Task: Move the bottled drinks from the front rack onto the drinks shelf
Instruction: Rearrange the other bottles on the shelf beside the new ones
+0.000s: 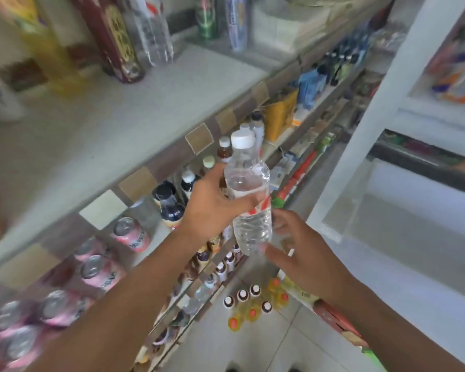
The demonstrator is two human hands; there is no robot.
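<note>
The left hand [212, 202] held the water bottle [249, 194] pinched above the drinks shelf [156, 232], the right hand [301, 253] spread beside it; lowering among the shelf's bottles probably came next.

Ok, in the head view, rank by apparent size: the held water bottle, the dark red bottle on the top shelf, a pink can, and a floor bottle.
1. Dark red bottle, cut off by the frame
2. Water bottle, nearer the camera, so its lead over the rest is unsure
3. Pink can
4. Floor bottle, farthest, seen from above

Bright, even daylight; blurred, warped frame edges.
</note>
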